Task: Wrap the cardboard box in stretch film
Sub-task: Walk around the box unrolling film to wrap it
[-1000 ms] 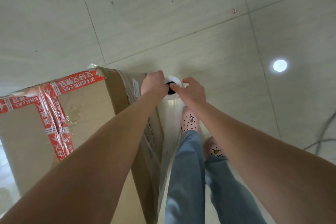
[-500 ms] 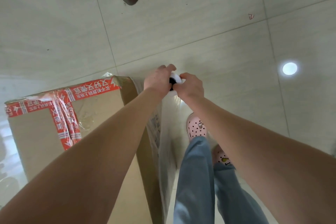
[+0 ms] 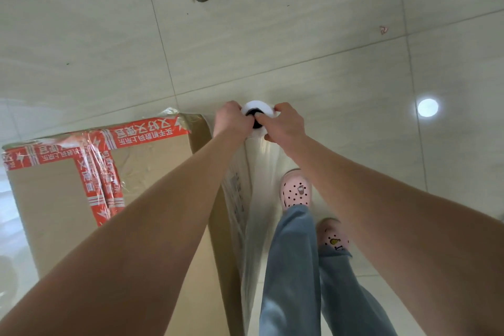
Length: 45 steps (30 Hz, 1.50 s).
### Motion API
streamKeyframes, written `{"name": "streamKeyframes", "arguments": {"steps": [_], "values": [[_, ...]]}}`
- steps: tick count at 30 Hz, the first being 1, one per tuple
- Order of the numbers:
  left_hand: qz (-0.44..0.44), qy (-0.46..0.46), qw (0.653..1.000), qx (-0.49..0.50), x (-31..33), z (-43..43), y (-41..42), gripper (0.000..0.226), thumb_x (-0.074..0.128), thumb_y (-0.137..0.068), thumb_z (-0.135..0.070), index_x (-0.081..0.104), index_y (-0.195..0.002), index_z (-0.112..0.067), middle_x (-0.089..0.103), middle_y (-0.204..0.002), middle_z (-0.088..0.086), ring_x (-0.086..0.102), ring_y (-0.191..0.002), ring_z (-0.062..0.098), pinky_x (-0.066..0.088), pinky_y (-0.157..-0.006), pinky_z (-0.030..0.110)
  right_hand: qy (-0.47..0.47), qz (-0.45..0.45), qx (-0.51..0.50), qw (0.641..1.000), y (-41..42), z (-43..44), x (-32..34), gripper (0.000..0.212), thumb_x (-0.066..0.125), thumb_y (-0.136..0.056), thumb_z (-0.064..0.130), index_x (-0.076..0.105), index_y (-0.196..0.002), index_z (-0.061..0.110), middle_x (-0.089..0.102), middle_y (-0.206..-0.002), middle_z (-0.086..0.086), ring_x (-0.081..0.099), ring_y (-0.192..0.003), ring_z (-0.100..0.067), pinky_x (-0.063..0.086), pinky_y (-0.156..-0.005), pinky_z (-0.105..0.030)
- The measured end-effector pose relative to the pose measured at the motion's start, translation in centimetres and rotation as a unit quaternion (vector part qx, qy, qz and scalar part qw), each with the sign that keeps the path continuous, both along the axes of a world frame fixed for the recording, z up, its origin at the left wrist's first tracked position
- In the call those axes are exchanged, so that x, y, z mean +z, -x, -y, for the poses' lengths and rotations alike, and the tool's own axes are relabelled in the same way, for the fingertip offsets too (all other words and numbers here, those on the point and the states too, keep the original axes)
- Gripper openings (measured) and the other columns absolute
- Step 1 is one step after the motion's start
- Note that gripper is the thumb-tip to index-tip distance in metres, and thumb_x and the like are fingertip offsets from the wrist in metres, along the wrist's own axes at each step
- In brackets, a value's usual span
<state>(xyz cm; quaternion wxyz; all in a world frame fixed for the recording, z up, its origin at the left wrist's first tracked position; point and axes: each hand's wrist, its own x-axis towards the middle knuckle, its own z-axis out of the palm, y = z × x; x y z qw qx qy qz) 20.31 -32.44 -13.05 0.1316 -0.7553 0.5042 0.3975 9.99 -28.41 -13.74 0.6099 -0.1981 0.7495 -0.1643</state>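
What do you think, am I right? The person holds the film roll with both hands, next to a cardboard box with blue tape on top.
Not quite. The tape on the cardboard box is red with white writing, not blue, as the head view shows. The rest is right: the left hand and right hand both hold the film roll next to the box.

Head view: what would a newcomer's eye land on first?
Centre frame, the left hand and right hand both grip a white film roll, with film stretching down the side of the box. Bright red tape crosses the box top at left. Pink clogs stand below the roll.
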Motion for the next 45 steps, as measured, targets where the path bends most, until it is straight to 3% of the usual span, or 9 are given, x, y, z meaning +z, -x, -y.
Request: {"name": "streamKeyframes", "arguments": {"steps": [7, 12, 20, 23, 26, 32, 37, 40, 45], "values": [[0.004, -0.031, 0.979, -0.203, 0.5, 2.4, -0.6, 0.051, 0.055, -0.088, -0.011, 0.046, -0.137, -0.021, 0.057, -0.129, 0.008, 0.056, -0.115, 0.027, 0.048, -0.085, 0.032, -0.026, -0.021, 0.0, 0.999, -1.4, 1.4, -0.2, 0.045, 0.062, -0.084, 0.012, 0.051, -0.127, 0.009, 0.056, -0.102, -0.009, 0.068, -0.089, -0.033, 0.057, -0.082, -0.043], [0.045, -0.042, 0.97, -0.237, 0.6, 4.2, 0.1, 0.018, 0.049, -0.085, -0.009, 0.063, -0.094, -0.018, 0.06, -0.094, 0.004, 0.063, -0.095, 0.026, 0.045, -0.067, 0.032, -0.043, -0.021, 0.003, 0.999, -1.5, 2.8, 0.1, 0.042, 0.062, -0.084, 0.013, 0.053, -0.125, 0.01, 0.051, -0.078, 0.0, 0.07, -0.082, -0.032, 0.057, -0.08, -0.044], [0.041, -0.035, 0.987, -0.155, 1.1, 8.0, -1.7, 0.022, 0.054, -0.085, -0.01, 0.063, -0.106, -0.011, 0.062, -0.103, 0.008, 0.057, -0.087, 0.025, 0.042, -0.065, 0.03, 0.009, -0.057, 0.1, 0.993, -2.2, 7.5, 0.8, 0.034, 0.059, -0.08, 0.006, 0.061, -0.113, -0.002, 0.064, -0.111, -0.017, 0.066, -0.091, -0.035, 0.054, -0.081, -0.048], [0.042, -0.041, 0.992, -0.116, 1.1, 9.1, -3.1, 0.021, 0.057, -0.086, -0.014, 0.061, -0.106, -0.01, 0.062, -0.106, 0.01, 0.06, -0.096, 0.028, 0.043, -0.067, 0.03, 0.029, -0.064, 0.151, 0.986, -3.0, 9.3, 1.0, 0.022, 0.058, -0.078, 0.006, 0.066, -0.099, 0.004, 0.065, -0.089, -0.011, 0.065, -0.079, -0.031, 0.054, -0.067, -0.036], [0.033, -0.048, 0.995, -0.085, 1.1, 9.6, -4.0, 0.022, 0.057, -0.085, -0.014, 0.06, -0.106, -0.008, 0.062, -0.103, 0.011, 0.06, -0.093, 0.028, 0.045, -0.067, 0.03, 0.028, -0.071, 0.202, 0.976, -3.6, 10.3, 1.1, 0.012, 0.058, -0.078, 0.008, 0.065, -0.088, 0.01, 0.055, -0.071, -0.002, 0.052, -0.068, -0.022, 0.034, -0.048, -0.021], [0.045, -0.057, 0.996, -0.056, 1.3, 9.8, -5.6, 0.023, 0.057, -0.085, -0.015, 0.058, -0.106, -0.007, 0.059, -0.094, 0.009, 0.053, -0.08, 0.026, 0.04, -0.064, 0.031, 0.018, -0.036, 0.228, 0.973, -4.7, 11.7, 0.9, 0.031, 0.059, -0.082, 0.011, 0.066, -0.111, 0.021, 0.067, -0.106, 0.0, 0.06, -0.093, -0.02, 0.04, -0.071, -0.022], [0.051, -0.074, 0.991, -0.098, 1.7, 10.2, -6.4, 0.04, 0.054, -0.086, -0.011, 0.05, -0.126, -0.014, 0.062, -0.112, 0.012, 0.06, -0.102, 0.031, 0.052, -0.077, 0.039, -0.016, -0.013, 0.256, 0.966, -5.8, 12.6, 0.9, 0.041, 0.064, -0.085, 0.022, 0.061, -0.125, 0.021, 0.064, -0.121, -0.001, 0.06, -0.107, -0.022, 0.046, -0.086, -0.028], [0.049, -0.076, 0.982, -0.163, 1.5, 10.9, -6.1, 0.047, 0.053, -0.085, -0.013, 0.05, -0.131, -0.024, 0.059, -0.119, 0.006, 0.057, -0.11, 0.028, 0.049, -0.082, 0.037, -0.028, -0.015, 0.276, 0.961, -5.9, 13.3, 1.1, 0.035, 0.061, -0.085, 0.02, 0.063, -0.12, 0.022, 0.066, -0.114, -0.001, 0.061, -0.103, -0.023, 0.045, -0.081, -0.028], [0.068, -0.084, 0.969, -0.221, 1.1, 11.4, -5.3, 0.027, 0.051, -0.083, -0.008, 0.064, -0.105, -0.016, 0.064, -0.101, 0.007, 0.063, -0.097, 0.028, 0.047, -0.068, 0.032, -0.023, -0.039, 0.302, 0.952, -5.6, 13.9, 1.4, 0.024, 0.057, -0.088, 0.023, 0.065, -0.11, 0.022, 0.066, -0.111, -0.003, 0.058, -0.092, -0.021, 0.039, -0.073, -0.026]]}}
